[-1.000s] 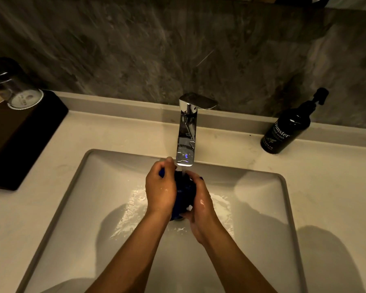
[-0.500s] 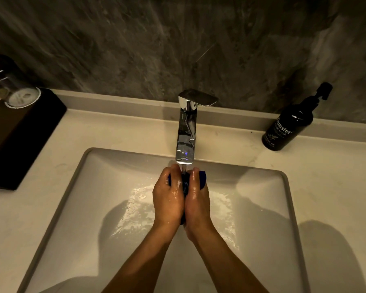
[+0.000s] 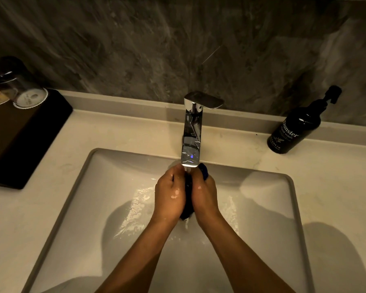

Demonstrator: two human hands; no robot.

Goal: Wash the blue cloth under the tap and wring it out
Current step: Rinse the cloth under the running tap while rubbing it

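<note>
Still, hands squeeze the blue cloth tighter.

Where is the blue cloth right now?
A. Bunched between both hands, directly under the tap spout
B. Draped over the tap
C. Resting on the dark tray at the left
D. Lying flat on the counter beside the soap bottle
A: the blue cloth shows as a dark bunch pressed between the left hand and the right hand, just below the spout of the tap, over the sink.
</note>
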